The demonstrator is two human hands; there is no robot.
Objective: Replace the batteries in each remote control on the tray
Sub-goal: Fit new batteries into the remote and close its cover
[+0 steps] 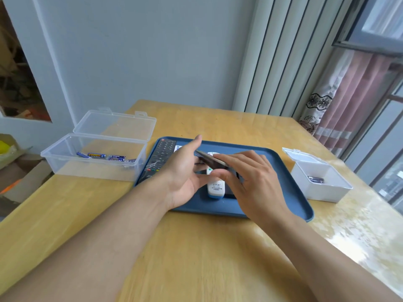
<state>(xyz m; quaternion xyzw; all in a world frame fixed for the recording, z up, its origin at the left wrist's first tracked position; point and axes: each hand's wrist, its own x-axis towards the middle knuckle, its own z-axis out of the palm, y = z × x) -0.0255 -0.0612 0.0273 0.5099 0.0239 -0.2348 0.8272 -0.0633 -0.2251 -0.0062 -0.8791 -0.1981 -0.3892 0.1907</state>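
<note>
A blue tray (272, 192) lies on the wooden table. On its left side rests a long black remote (161, 155). A white remote with a blue end (216, 187) lies in the middle, partly under my hands. Above the tray, both hands hold a dark, slim remote (209, 161) that is tilted. My left hand (185, 171) is at its left end, palm turned inward with the thumb pointing up. My right hand (246, 177) grips its right part with fingers curled over the top. Most of the dark remote is hidden.
A clear plastic box (91, 158) with its lid open stands left of the tray and holds several blue batteries (104, 156). A small white box (320, 177), lid open, sits to the right with a battery (316, 179) inside. The table's right edge runs near a window and curtain.
</note>
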